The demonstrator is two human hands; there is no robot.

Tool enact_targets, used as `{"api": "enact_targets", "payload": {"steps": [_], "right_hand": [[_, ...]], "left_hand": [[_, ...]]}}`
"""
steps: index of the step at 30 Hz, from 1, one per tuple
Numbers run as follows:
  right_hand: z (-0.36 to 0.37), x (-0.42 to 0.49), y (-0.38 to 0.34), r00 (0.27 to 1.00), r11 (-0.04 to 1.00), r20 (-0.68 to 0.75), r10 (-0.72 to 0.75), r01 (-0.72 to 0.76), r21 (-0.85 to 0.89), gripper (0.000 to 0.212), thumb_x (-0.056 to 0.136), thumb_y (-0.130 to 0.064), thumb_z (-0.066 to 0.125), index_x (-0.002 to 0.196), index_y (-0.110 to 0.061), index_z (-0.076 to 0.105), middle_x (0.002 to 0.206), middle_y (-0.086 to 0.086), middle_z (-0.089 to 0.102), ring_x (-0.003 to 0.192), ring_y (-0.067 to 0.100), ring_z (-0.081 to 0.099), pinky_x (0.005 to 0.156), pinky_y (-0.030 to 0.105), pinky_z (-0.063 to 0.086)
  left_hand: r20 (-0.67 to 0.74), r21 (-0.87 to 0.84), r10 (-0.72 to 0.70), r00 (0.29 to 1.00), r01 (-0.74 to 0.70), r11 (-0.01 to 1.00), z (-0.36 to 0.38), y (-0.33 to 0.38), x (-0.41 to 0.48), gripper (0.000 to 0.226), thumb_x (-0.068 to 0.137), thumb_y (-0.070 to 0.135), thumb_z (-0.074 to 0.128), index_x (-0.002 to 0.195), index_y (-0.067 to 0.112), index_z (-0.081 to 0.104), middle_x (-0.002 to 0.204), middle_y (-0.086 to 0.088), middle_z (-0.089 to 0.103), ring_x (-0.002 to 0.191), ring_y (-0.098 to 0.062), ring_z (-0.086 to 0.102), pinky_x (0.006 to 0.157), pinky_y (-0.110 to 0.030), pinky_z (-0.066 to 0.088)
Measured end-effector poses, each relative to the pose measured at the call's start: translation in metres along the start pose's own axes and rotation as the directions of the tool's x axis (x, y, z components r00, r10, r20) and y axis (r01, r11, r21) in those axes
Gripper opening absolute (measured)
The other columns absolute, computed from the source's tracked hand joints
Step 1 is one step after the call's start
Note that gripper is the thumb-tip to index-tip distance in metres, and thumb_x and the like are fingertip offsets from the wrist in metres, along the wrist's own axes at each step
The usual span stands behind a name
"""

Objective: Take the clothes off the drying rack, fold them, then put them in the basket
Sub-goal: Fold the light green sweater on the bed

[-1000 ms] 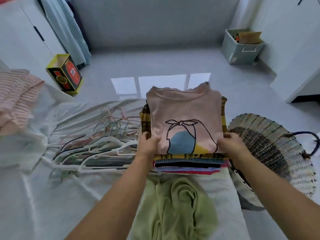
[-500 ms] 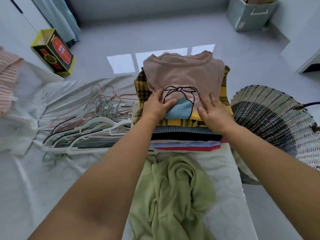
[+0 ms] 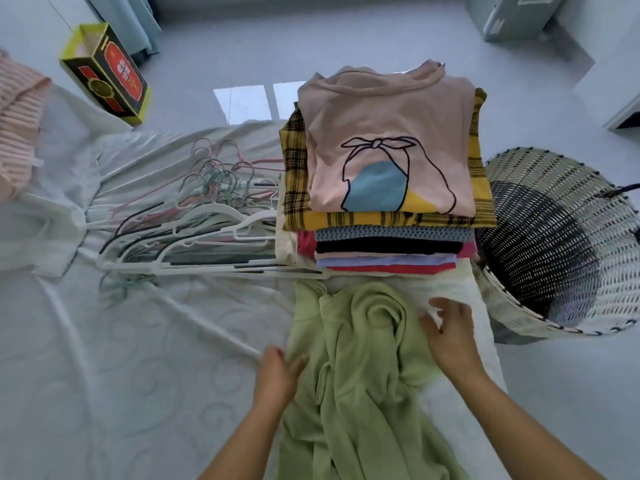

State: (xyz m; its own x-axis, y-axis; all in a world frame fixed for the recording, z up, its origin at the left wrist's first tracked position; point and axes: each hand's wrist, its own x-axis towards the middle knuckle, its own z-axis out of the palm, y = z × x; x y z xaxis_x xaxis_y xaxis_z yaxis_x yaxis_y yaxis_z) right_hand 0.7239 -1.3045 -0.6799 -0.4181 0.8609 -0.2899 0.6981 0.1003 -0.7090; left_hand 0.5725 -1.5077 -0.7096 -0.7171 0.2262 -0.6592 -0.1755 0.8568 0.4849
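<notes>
Having been drawn back from the folded pile, where they were pressing half a second ago, both hands are now brought to the crumpled green garment (image 3: pixel 360 375) at 6 o'clock. The left hand (image 3: pixel 277 372) is laid at its left edge, fingers loosely spread and touching the cloth. The right hand (image 3: pixel 448 332) is held at its right edge, fingers spread and nothing pinched; contact is hidden by blur. Beyond, at 12 o'clock, the pile of folded clothes (image 3: pixel 388 247) is left standing, topped by the pink T-shirt (image 3: pixel 388 133). Hangers (image 3: pixel 194 216) are heaped at 10 o'clock. The basket (image 3: pixel 512 317) is tilted at 2 o'clock, just beside the pile. The green garment is judged next for folding, and the pile has not yet been put in the basket.
</notes>
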Motion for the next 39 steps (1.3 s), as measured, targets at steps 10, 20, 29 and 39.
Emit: {"api": "enact_targets", "payload": {"steps": [10,20,29,39], "right_hand": [[0.011,-0.044,0.000,0.863,0.850,0.294,0.412,-0.480,0.218,0.014,0.091,-0.013,0.055,0.090,-0.001,0.060,0.095,0.017,0.064,0.077,0.024,0.056,0.070,0.033,0.046],[-0.019,-0.068,-0.023,0.991,0.948,0.107,0.084,-0.113,0.298,0.030,0.086,0.012,0.047,0.085,-0.016,0.057,0.083,0.004,0.057,0.075,0.015,0.050,0.061,0.016,0.043],[0.026,-0.070,-0.062,0.974,0.985,0.228,-0.002,-0.038,0.171,0.006,0.089,-0.004,0.060,0.093,-0.008,0.061,0.091,0.012,0.063,0.089,0.031,0.059,0.076,0.036,0.044],[0.152,-0.182,-0.047,0.811,0.982,0.574,0.111,-0.001,-0.189,0.012,0.089,-0.016,0.056,0.077,-0.017,0.054,0.081,0.002,0.062,0.078,0.018,0.057,0.079,0.033,0.047]], "left_hand": [[0.219,-0.598,-0.007,0.976,0.140,0.789,-0.037,-0.033,-0.031,0.013,0.086,0.005,0.059,0.099,0.009,0.058,0.097,-0.015,0.066,0.086,-0.028,0.062,0.071,-0.036,0.050],[0.092,-0.516,0.069,0.993,-0.012,0.857,-0.200,-0.110,-0.038,0.009,0.077,0.005,0.064,0.082,0.004,0.056,0.076,-0.019,0.059,0.063,-0.022,0.055,0.057,-0.028,0.044],[0.226,-0.260,-0.086,0.970,0.145,0.955,-0.251,-0.155,-0.042,0.035,0.087,0.043,0.060,0.098,0.010,0.069,0.094,-0.009,0.073,0.087,-0.026,0.068,0.078,-0.038,0.052],[0.312,-0.562,-0.310,0.898,0.438,0.702,-0.206,-0.173,-0.040,0.028,0.088,0.027,0.061,0.096,0.002,0.070,0.096,-0.017,0.072,0.092,-0.030,0.065,0.078,-0.038,0.050]]}}
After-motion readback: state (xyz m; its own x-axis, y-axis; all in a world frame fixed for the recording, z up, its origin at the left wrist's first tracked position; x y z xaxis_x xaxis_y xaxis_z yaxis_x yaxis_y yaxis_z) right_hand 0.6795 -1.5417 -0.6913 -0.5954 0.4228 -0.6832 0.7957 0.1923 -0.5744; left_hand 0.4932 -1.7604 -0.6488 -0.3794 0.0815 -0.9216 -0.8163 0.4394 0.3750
